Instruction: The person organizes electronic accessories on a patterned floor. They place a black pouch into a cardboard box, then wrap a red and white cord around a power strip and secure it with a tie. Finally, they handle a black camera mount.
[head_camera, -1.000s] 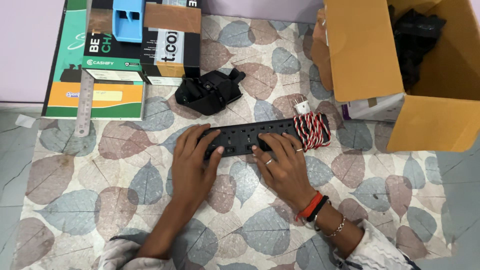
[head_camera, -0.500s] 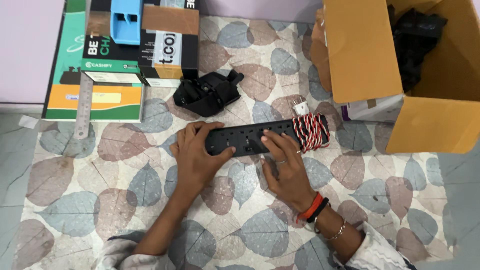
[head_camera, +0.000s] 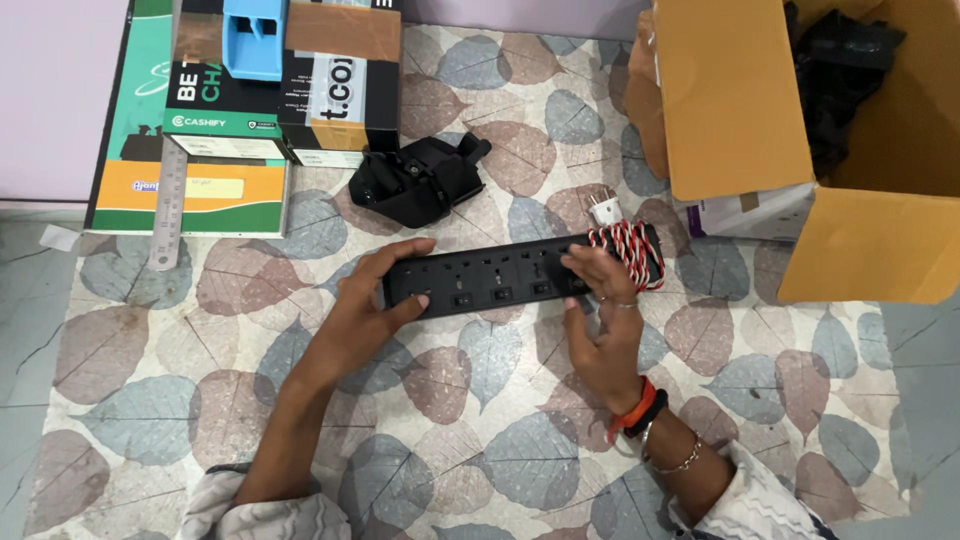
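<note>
your left hand (head_camera: 372, 300) and right hand (head_camera: 598, 318) are both clamped on the black power strip (head_camera: 490, 282) between them – it's in hand, red-and-white cord (head_camera: 628, 250) already coiled just past your right fingers – the open cardboard box (head_camera: 800, 130) sits beyond.

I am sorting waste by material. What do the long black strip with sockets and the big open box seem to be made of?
The power strip looks like moulded plastic, matte black: smooth, uniform casing with cut sockets and small switches. The open box looks like plain brown cardboard: dull surface, folded flaps, thin raw edges.
</note>
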